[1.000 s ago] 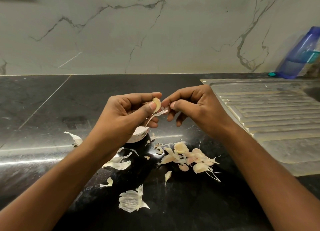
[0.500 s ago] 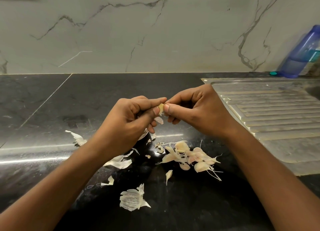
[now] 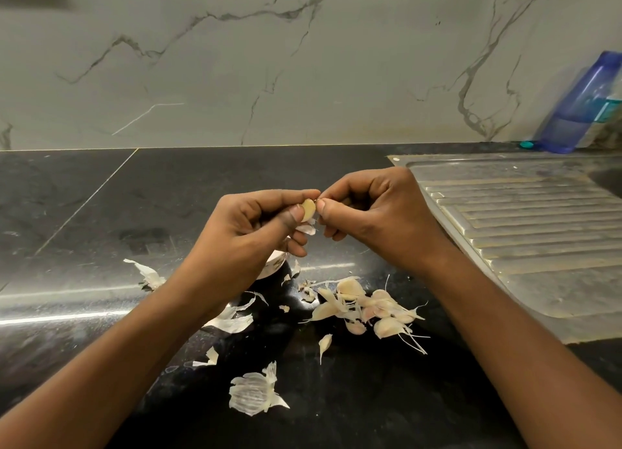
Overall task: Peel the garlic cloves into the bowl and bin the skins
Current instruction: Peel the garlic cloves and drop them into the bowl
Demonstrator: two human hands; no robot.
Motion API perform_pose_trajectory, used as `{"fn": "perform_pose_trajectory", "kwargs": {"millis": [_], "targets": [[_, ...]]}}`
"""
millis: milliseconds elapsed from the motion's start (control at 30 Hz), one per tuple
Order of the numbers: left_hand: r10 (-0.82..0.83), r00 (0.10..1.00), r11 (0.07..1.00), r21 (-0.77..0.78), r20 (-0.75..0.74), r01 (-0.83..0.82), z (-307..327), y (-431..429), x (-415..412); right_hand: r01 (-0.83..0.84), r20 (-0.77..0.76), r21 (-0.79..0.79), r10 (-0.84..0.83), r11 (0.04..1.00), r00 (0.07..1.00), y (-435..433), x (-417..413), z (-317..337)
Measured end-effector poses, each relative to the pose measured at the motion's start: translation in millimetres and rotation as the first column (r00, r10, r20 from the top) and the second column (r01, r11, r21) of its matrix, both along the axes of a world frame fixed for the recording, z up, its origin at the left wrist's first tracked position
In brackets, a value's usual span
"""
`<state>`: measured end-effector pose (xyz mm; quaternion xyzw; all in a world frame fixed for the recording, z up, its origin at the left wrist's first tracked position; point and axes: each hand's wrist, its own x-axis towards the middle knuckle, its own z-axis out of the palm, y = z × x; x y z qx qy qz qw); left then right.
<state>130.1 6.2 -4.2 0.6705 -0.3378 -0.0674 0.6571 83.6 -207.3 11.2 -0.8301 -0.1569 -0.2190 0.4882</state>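
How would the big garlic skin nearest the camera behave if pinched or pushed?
The garlic skin looks thin, ribbed and translucent, so it is probably very light and floppy; it would likely crumple or tear under a firm pinch. Its curled edges stand off the glossy black counter, so a push would probably make it slide or flip rather than roll.

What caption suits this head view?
The left hand pinches a garlic clove, right hand picks at its tip, over a skin-strewn black counter.
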Motion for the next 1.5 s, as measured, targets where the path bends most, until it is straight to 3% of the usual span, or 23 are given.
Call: {"fn": "perform_pose_trajectory", "kwargs": {"millis": [267,567,867,1100,1500], "targets": [[0.069,0.996,0.998,-0.008,0.06,-0.069,4.7,0.7,-2.9,-0.065,-0.076,0.105,0.073,0.992,0.994,-1.8,-1.3,4.2],[0.11,0.992,0.994,-0.024,0.065,-0.108,5.0,-0.2,-7.6,-0.068,-0.059,0.085,0.073,0.994,0.996,1.2,-0.8,0.0],[0.087,0.996,0.995,-0.055,0.011,-0.087,8.1,-0.2,-10.2,-0.074,-0.047,0.141,0.081,0.987,0.996,1.1,0.0,-0.2],[0.063,0.991,0.992,-0.101,-0.114,-0.074,12.8,0.6,-11.4,-0.067,-0.046,0.184,0.077,0.981,0.996,1.7,-0.3,1.3],[0.067,0.995,0.996,-0.051,-0.076,-0.071,13.2,0.8,-13.1,-0.079,-0.044,0.148,0.086,0.986,0.995,4.8,-1.7,3.1]]}}
